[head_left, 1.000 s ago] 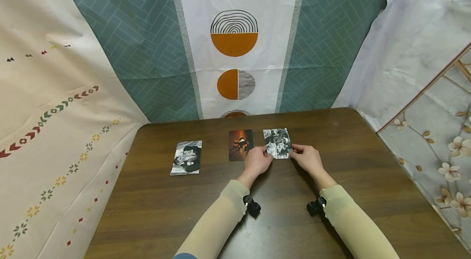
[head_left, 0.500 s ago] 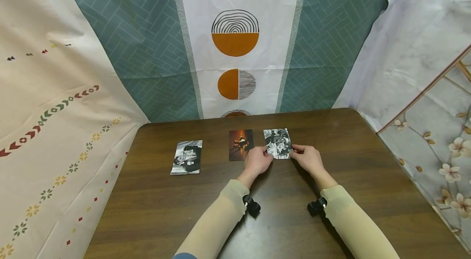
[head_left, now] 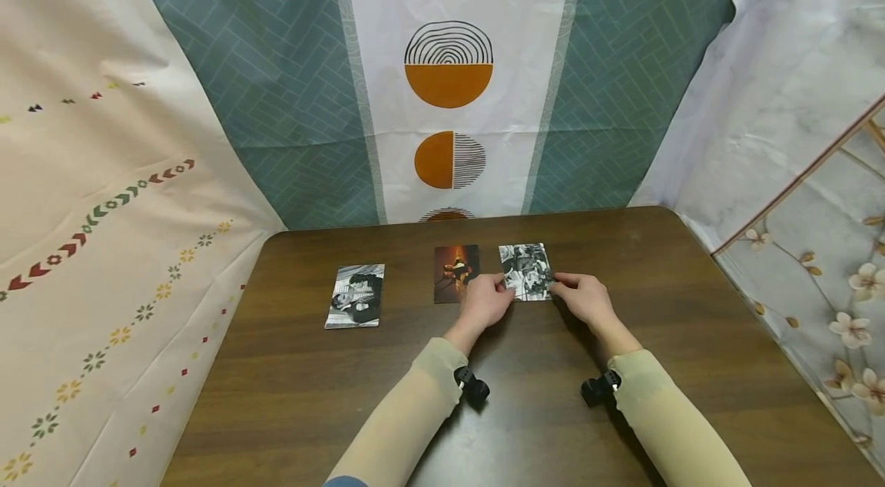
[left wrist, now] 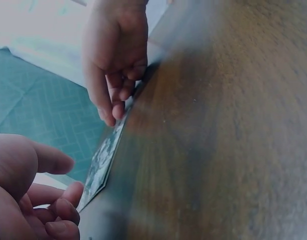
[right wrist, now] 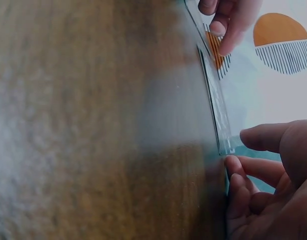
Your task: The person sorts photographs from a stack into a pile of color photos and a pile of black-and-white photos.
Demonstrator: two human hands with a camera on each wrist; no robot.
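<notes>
A black-and-white photo card lies on the brown table, with a hand at each side of its near end. My left hand touches the near left corner; in the left wrist view its thumb stands apart from the bent fingers, whose tips meet the card's edge. My right hand has its fingertips at the near right side. In the right wrist view that hand's forefinger is right at the card's corner, with the thumb raised over it. Left of this card lies an orange-and-dark photo card, its lower right partly behind my left hand.
Another black-and-white photo, thick-edged like a small stack, lies farther left on the wooden table. Patterned cloths hang behind and along both sides: a teal and white one at the back, cream at left, floral at right.
The head view has shifted slightly, so the cards appear a little farther right. Both hands stay at the sides of the same card, and the cards keep their arrangement.
</notes>
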